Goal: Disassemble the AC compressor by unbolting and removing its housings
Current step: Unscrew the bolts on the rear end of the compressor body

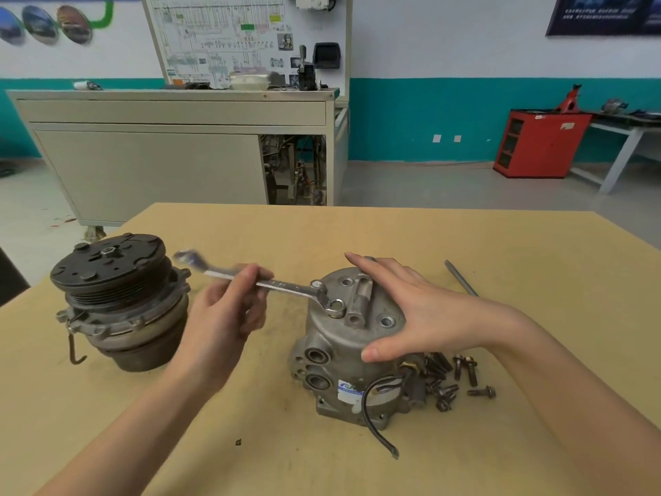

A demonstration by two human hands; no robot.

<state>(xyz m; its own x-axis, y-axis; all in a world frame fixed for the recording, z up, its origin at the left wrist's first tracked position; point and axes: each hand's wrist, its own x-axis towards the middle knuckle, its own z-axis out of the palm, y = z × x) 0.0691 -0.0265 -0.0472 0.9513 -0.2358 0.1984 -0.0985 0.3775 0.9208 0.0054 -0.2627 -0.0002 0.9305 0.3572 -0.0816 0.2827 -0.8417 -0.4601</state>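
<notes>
- The compressor housing [343,352] stands upright near the middle of the table [393,230], with a wrench [286,285] ring seated on a top bolt [335,305]
- The right hand [404,309] lies flat on top, fingers straight, likely to stop the body turning
- The left hand [225,316] curls round the wrench shank, though blur hides the exact grip
- Loose bolts [465,377] lie just right of the housing and the pulley half [118,302] stands well left, so the handle has room to swing

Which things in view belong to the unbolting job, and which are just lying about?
In the job: wrench, held by left hand, on a bolt; compressor housing, steadied by right hand; loose bolts.
Lying about: pulley unit, metal rod, red cabinet.
</notes>
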